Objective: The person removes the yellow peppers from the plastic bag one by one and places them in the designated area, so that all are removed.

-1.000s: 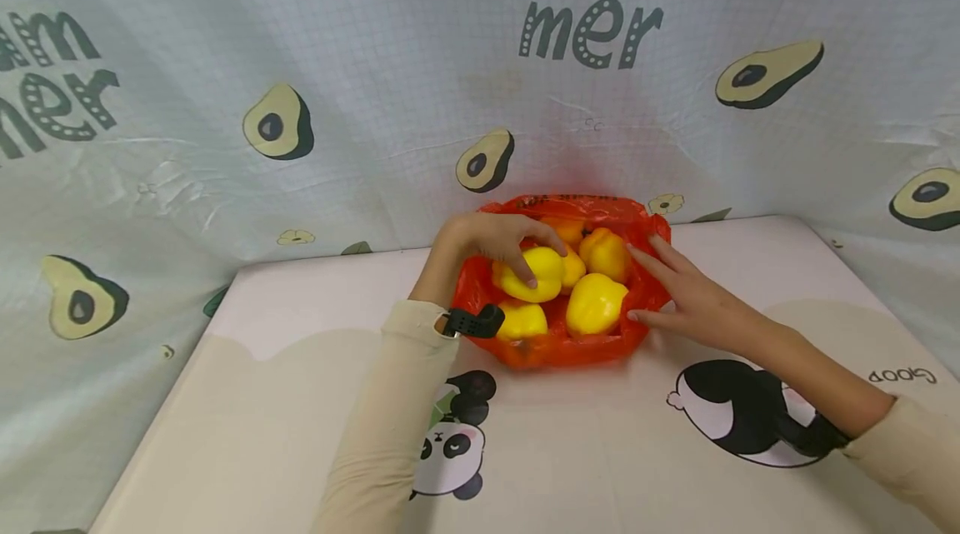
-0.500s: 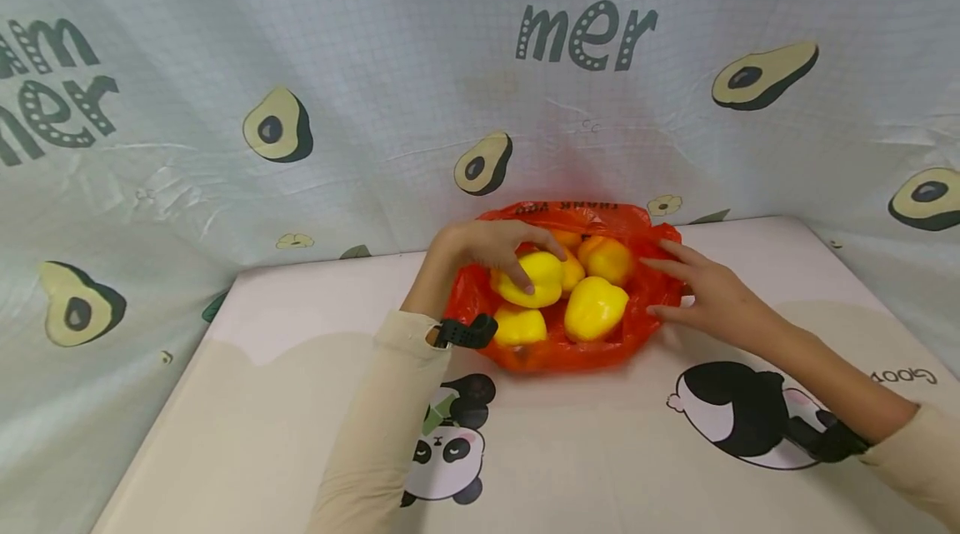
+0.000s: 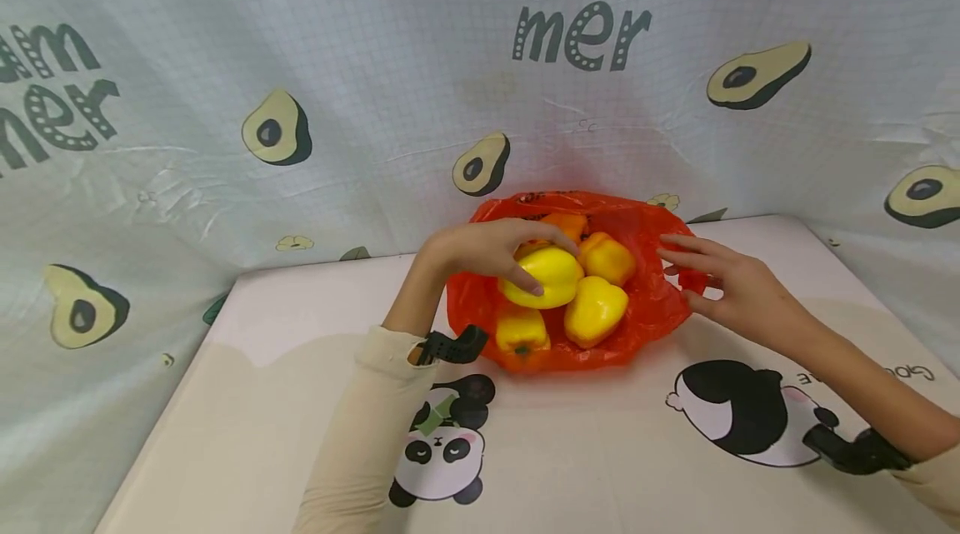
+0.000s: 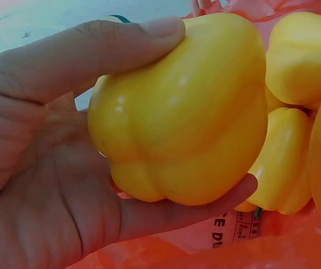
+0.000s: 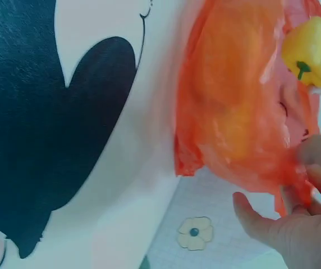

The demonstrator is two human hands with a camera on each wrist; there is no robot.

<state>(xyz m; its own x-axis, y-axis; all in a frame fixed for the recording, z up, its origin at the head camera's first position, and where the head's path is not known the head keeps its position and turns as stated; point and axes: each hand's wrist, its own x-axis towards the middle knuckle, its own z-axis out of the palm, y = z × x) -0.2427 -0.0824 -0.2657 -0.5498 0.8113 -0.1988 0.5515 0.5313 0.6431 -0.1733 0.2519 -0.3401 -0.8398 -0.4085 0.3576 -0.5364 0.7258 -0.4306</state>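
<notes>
My left hand [image 3: 487, 249] grips a yellow bell pepper [image 3: 553, 276] over the open red plastic bag [image 3: 651, 313]. In the left wrist view the thumb lies across one side of that bell pepper [image 4: 188, 112] and a finger runs beneath it. Several more peppers sit inside the bag, among them a yellow one [image 3: 596, 311], another at the near left [image 3: 522, 330] and an orange-tinged one [image 3: 607, 259]. At the bag's right edge, my right hand [image 3: 742, 288] holds the stretched plastic with curled fingers; its thumb [image 5: 253, 216] stands apart from the film.
The bag rests near the back of a pale table [image 3: 600, 442] printed with panda drawings. Right behind it hangs a white sheet [image 3: 375, 101] with avocado prints. A dark strap [image 3: 453, 345] circles the left wrist.
My right hand has drawn the bag's right edge to the right, widening its mouth. The left hand's pepper has shifted slightly right, and the near-left pepper has turned, showing its stem.
</notes>
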